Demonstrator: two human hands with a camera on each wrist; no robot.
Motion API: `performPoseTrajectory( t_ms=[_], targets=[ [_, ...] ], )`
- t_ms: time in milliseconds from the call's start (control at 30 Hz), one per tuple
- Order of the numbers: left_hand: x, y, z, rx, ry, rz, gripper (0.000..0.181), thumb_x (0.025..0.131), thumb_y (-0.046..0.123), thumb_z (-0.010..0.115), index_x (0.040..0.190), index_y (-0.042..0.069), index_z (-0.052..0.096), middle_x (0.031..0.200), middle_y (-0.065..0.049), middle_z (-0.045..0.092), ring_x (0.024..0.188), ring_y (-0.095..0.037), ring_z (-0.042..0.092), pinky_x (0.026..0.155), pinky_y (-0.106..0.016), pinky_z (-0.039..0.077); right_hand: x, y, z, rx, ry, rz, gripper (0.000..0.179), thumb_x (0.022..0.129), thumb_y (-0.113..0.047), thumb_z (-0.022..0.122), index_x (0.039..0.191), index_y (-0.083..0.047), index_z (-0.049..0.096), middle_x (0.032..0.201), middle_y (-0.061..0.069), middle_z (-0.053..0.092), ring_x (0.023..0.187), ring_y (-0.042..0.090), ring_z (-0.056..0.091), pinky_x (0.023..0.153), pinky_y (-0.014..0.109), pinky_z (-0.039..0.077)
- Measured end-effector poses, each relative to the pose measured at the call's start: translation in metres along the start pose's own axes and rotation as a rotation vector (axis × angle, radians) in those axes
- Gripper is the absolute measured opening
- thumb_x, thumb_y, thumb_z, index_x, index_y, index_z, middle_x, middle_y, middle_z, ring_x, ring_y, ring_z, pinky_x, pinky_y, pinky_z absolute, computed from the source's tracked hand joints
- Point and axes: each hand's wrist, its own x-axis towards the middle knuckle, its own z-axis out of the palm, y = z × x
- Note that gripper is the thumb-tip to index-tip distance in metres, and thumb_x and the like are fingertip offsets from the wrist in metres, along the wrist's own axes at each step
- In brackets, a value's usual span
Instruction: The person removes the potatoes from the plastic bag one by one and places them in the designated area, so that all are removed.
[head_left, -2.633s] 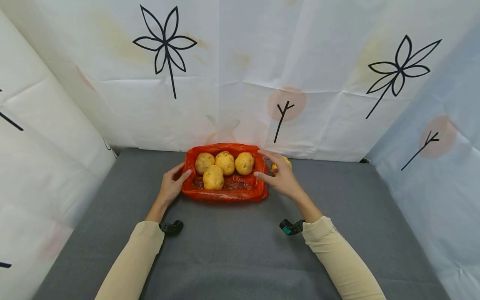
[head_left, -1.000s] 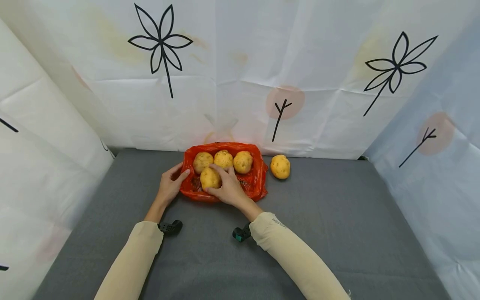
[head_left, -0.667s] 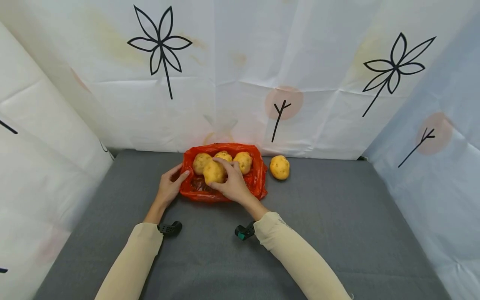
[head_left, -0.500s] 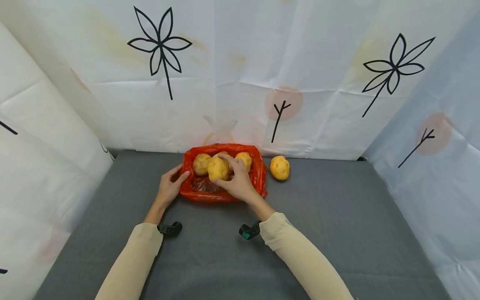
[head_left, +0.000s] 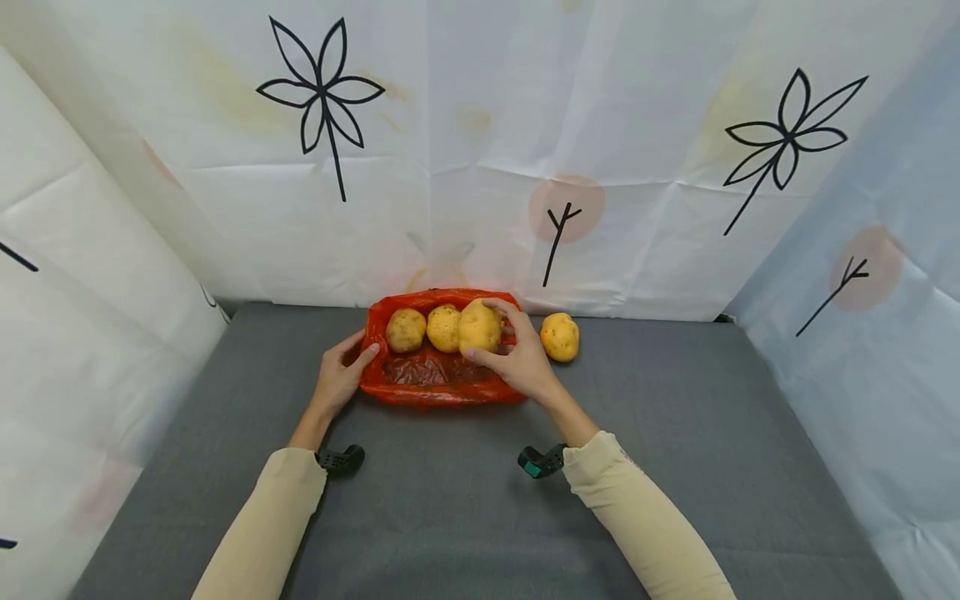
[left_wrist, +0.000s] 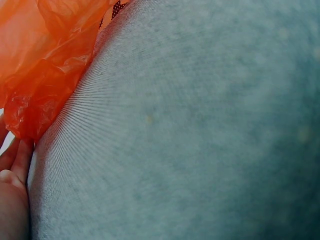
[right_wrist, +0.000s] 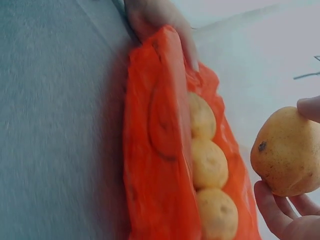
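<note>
A red plastic bag [head_left: 420, 396] stands spread like a shallow box on the table. My left hand [head_left: 341, 371] holds its left end, thumb over the rim and fingers along the outside. In my right hand [head_left: 528, 358] a yellow potato [head_left: 478, 327] is gripped between thumb and fingers, above the bag's right part. Three more potatoes lie in a row inside, plain in the right wrist view: a far potato [right_wrist: 201, 117], a middle potato [right_wrist: 210, 165] and a near potato [right_wrist: 217, 215]. From the head, the held potato hides the rightmost one.
Outside the bag, to its right, a loose potato [head_left: 559, 337] sits on the grey cloth-covered table [head_left: 450, 517], close behind my right hand. White printed curtains [head_left: 480, 167] enclose the back and both sides. A dark wrist device [head_left: 542, 461] hangs under each wrist.
My right hand came from the bag's right end to the front potato, took hold of it, lifted it and carried it right, over the back row. My left hand stays on the bag.
</note>
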Motion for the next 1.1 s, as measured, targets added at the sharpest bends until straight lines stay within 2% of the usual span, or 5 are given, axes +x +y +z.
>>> performPoseTrajectory(
  t_ms=[200,500,733,1033,1100],
  targets=[
    [-0.001,0.001,0.0,-0.006,0.003,0.006,0.052,0.104,0.017,0.06,0.151,-0.002,0.045,0.149,-0.024,0.048,0.129,-0.036,0.05,0.085,-0.011,0.045,-0.005,0.004,-0.023,0.006,0.006,0.022,0.072,0.088,-0.013,0.081,0.151,-0.018,0.046,0.155,0.015,0.031,0.122,0.037,0.049,0.094,0.057,0.049],
    [-0.002,0.003,0.0,-0.001,0.001,0.012,0.052,0.104,0.016,0.059,0.151,-0.002,0.045,0.149,-0.025,0.048,0.129,-0.036,0.05,0.085,-0.011,0.045,-0.011,0.013,-0.059,0.019,0.025,0.027,0.076,0.087,-0.006,0.081,0.153,-0.012,0.043,0.147,0.019,0.037,0.12,0.038,0.048,0.094,0.055,0.047],
    [-0.001,0.002,0.0,-0.001,-0.003,0.002,0.053,0.104,0.017,0.06,0.151,-0.001,0.045,0.149,-0.024,0.048,0.129,-0.036,0.05,0.085,-0.011,0.045,-0.015,0.023,-0.092,-0.064,0.053,0.068,0.074,0.089,-0.01,0.079,0.154,-0.014,0.042,0.151,0.019,0.037,0.118,0.037,0.05,0.091,0.053,0.05],
    [-0.001,0.002,0.0,-0.011,-0.007,0.001,0.053,0.104,0.016,0.06,0.151,-0.002,0.044,0.149,-0.024,0.048,0.128,-0.036,0.05,0.085,-0.011,0.046,-0.02,0.046,-0.135,-0.142,0.119,0.14,0.073,0.093,-0.016,0.076,0.156,-0.013,0.04,0.15,0.022,0.04,0.122,0.04,0.051,0.079,0.031,0.054],
    [0.0,0.002,0.0,-0.009,-0.005,0.003,0.053,0.104,0.016,0.06,0.151,-0.002,0.044,0.149,-0.025,0.048,0.128,-0.036,0.05,0.085,-0.011,0.046,-0.021,0.05,-0.143,-0.146,0.127,0.164,0.074,0.094,-0.016,0.075,0.157,-0.013,0.039,0.15,0.023,0.039,0.123,0.041,0.051,0.079,0.032,0.054]
  ],
)
